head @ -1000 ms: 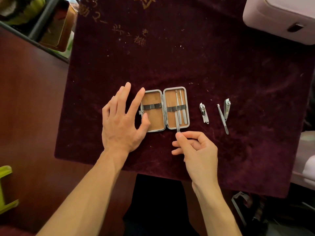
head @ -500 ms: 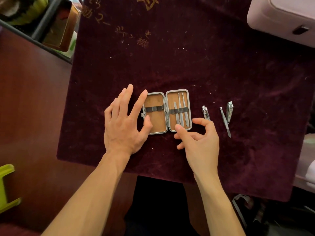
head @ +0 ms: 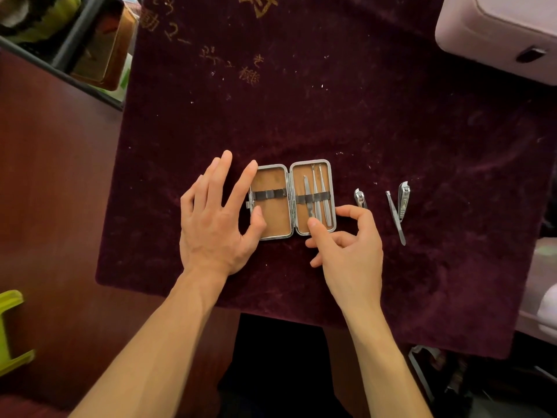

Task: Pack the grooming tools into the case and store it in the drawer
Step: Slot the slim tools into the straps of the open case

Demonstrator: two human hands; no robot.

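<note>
While left hand (head: 215,218) rests spread against open tan-lined case (head: 272,218), right hand (head: 349,245), loosely curled, thumb-presses tool (head: 308,194) under strap (head: 327,195).

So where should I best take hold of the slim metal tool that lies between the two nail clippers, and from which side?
Pinch the slim metal tool across its lower half, coming from above on the near side. It lies flat and slanted on the cloth. The larger nail clipper crowds its upper right, but its lower end is free on both sides.
</note>
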